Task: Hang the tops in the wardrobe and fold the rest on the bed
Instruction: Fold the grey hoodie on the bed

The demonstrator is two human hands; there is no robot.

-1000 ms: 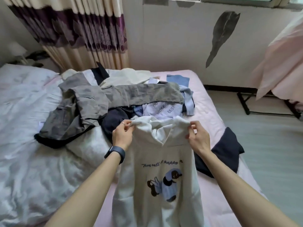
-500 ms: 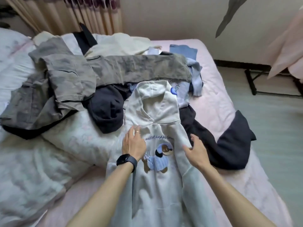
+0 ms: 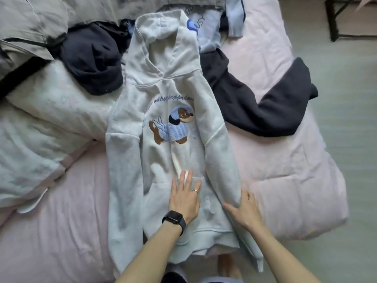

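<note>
Probably the hoodie (image 3: 169, 94) is soft and floppy; take its shoulders. Left hand (image 3: 184, 198) and right hand (image 3: 245, 211) lie flat, holding nothing.

The cream hoodie (image 3: 175, 92) lies face up on the pink bed (image 3: 285, 170). The left hand (image 3: 184, 198) presses flat on its pocket (image 3: 157, 193); the right hand (image 3: 246, 211) touches one sleeve (image 3: 222, 160)
</note>
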